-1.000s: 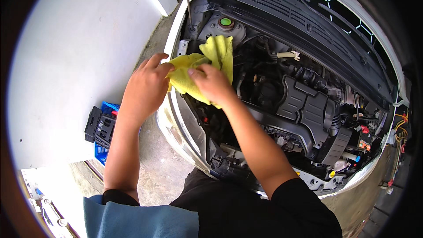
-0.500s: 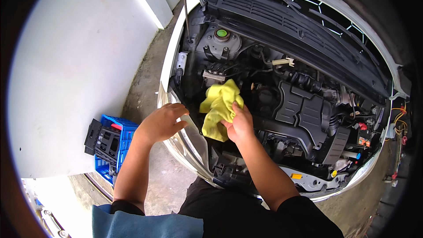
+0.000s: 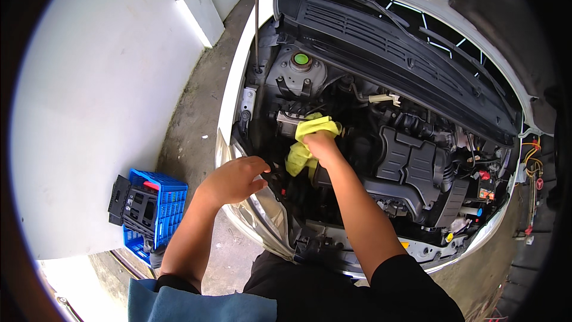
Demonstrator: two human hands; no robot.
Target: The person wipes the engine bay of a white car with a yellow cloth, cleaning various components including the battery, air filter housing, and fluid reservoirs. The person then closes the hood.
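Conceivably, loose folds of yellow cloth (image 3: 299, 157) gripped by the right hand (image 3: 322, 145) could snag engine parts (image 3: 288, 117); the left hand (image 3: 236, 180) hangs empty.

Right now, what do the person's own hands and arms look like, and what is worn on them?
The left hand and right hand are bare, with no gloves, watch or bracelet to be seen. The forearms are uncovered. The sleeves are short and black; a blue cloth partly covers the left one.
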